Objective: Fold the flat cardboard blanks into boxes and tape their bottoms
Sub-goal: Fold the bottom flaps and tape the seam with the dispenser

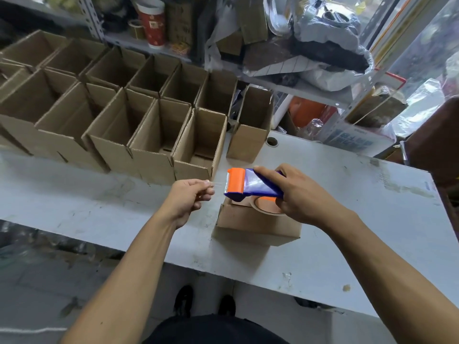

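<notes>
Here, the grey table (323, 207) fills the middle, with rows of open-topped boxes (119, 112) spreading from ten to twelve o'clock. At centre sits a lone box (250, 225), closed side up. Above it the right hand (295, 194) grips a blue-and-orange tape dispenser (248, 184) — its roll just over the box. At nine o'clock of the dispenser, the left hand (188, 197) pinches the clear tape end (217, 185) — drawn taut.

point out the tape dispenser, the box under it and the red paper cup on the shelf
tape dispenser (250, 184): head view, on its blue body beside the orange cutter end
box under it (255, 225): head view, on its front cardboard wall
red paper cup (152, 24): head view, on its red side
</notes>
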